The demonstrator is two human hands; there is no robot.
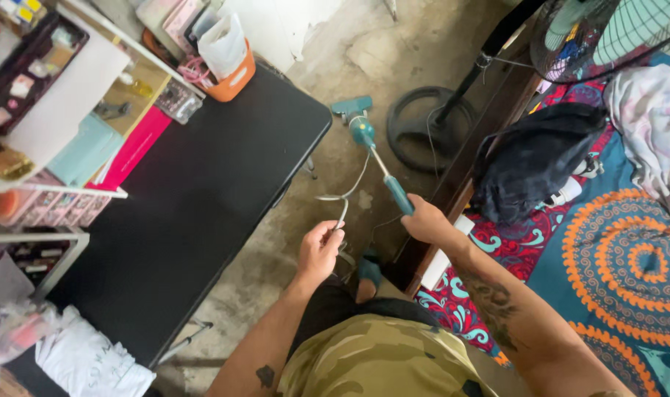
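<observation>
My right hand (427,220) grips the teal handle of a slim stick vacuum (364,132), whose teal head rests on the concrete floor (394,44) ahead of me, near the table's corner. My left hand (319,251) pinches the vacuum's white cord (347,192), which loops from the vacuum body down to my fingers. Both arms reach forward over my camouflage shirt (379,356). A foot in a teal slipper (368,273) shows below the hands.
A black table (195,213) stands at left, with an orange basket (228,70), boxes and shelves along its far edge. A standing fan's round base (427,121) sits right of the vacuum head. A bed with a patterned cover (621,257) and a black bag (533,158) fills the right side.
</observation>
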